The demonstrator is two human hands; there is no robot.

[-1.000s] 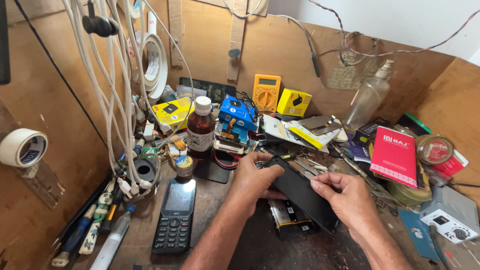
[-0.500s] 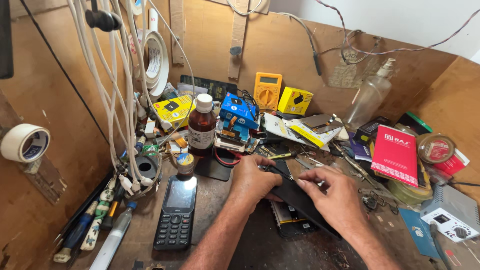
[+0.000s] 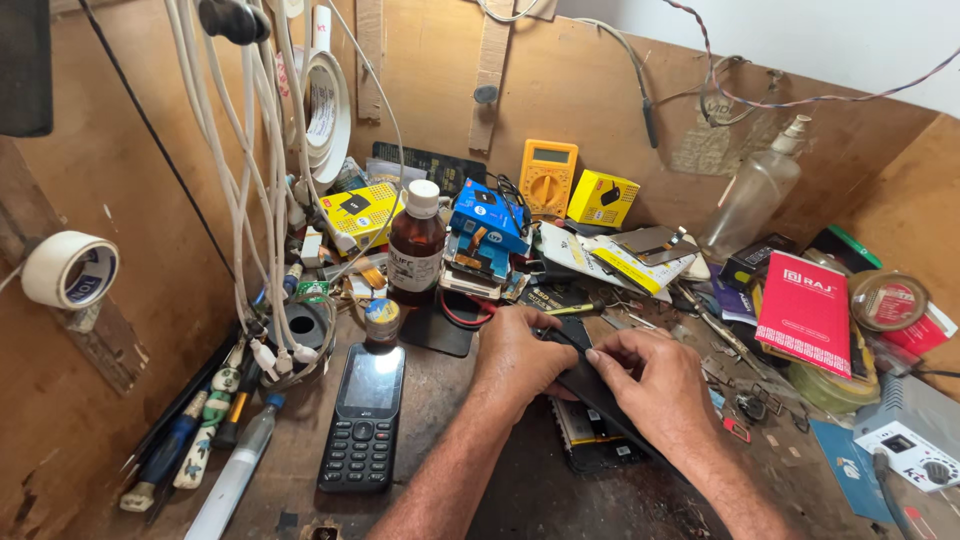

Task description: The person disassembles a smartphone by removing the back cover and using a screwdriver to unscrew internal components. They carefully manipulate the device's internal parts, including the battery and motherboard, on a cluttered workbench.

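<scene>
Both my hands meet at the middle of a cluttered wooden workbench. My left hand [image 3: 515, 360] and my right hand [image 3: 650, 385] together grip a flat black phone panel [image 3: 590, 388], held tilted above the bench. The fingertips of my right hand press on its upper edge. Under the panel lies an opened phone body [image 3: 592, 445] showing its battery. A black keypad phone [image 3: 363, 415] lies face up to the left of my left forearm.
A brown glass bottle [image 3: 415, 245] with a white cap stands behind the keypad phone. A yellow multimeter [image 3: 547, 177], small yellow and blue boxes, a clear spray bottle [image 3: 752, 195], a red packet [image 3: 805, 312], hanging white cables [image 3: 250, 170], tape rolls and screwdrivers [image 3: 190, 440] crowd the bench.
My hands have drawn closer together over the black panel, and my right hand has shifted left onto its upper edge. The panel sits lower and flatter than before.
</scene>
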